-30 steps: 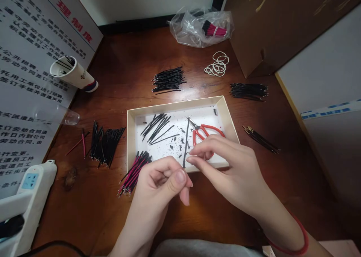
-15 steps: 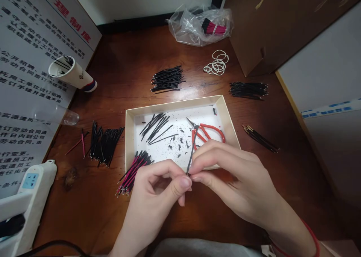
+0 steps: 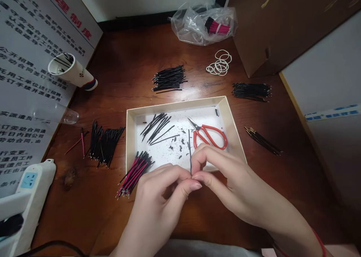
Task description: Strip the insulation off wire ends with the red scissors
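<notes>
Both hands meet at the near edge of a shallow cardboard box lid (image 3: 130, 136). Between their fingertips they pinch the lower end of one thin black wire (image 3: 190, 148), which stands up away from me. My left hand (image 3: 163, 197) is closed, thumb pressed against the index finger; my right hand (image 3: 225, 178) pinches from the other side. The gripped end is hidden by the fingers. Just beyond, red-handled scissors (image 3: 208, 133) lie in the lid with several loose black wires (image 3: 158, 127) and dark scraps. A black and pink wire bundle (image 3: 135, 174) leans over the lid's near left corner.
Black wire piles lie left (image 3: 105, 146), behind (image 3: 169, 78) and right (image 3: 251, 91) of the lid. Brown-tipped wires (image 3: 263, 140) rest at right. Farther back are rubber bands (image 3: 221, 65) and a plastic bag (image 3: 188, 26). A paper cup (image 3: 76, 74) and power strip (image 3: 36, 197) stand at left.
The black wire has swung from leaning right to nearly upright. My left thumb has slid right across the right fingertips. The view has shifted slightly.
</notes>
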The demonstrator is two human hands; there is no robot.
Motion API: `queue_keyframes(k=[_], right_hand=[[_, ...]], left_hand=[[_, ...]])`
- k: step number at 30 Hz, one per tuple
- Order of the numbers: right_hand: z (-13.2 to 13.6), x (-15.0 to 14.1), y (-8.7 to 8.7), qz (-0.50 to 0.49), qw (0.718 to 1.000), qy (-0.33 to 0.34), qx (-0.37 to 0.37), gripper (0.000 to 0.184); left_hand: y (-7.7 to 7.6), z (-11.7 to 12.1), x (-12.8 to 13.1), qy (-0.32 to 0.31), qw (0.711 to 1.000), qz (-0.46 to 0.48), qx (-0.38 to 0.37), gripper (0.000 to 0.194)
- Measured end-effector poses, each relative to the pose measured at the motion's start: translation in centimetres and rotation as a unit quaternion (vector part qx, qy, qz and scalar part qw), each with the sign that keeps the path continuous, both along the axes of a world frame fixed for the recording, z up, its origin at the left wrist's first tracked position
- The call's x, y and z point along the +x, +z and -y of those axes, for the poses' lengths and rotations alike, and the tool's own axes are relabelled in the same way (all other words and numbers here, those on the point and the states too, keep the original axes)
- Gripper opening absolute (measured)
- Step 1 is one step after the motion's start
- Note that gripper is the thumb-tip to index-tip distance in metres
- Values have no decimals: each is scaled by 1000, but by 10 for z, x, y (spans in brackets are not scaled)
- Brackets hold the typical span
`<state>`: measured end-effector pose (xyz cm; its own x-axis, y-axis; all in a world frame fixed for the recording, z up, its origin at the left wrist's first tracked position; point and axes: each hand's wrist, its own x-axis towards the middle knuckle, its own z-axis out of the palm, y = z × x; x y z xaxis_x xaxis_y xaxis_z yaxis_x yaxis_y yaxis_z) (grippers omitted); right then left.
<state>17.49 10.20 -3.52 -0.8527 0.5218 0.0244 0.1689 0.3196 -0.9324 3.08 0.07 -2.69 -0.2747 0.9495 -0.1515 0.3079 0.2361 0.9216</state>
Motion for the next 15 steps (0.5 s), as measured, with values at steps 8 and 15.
queue_keyframes(k=[8, 15], right_hand=[[5, -9, -11, -41, 995, -26, 90, 21], [10, -16, -21, -118, 965, -111, 204, 18]], left_hand=[[-2, -2, 0, 24, 999, 35, -28, 18], [2, -1, 4, 80, 964, 246, -65, 22]])
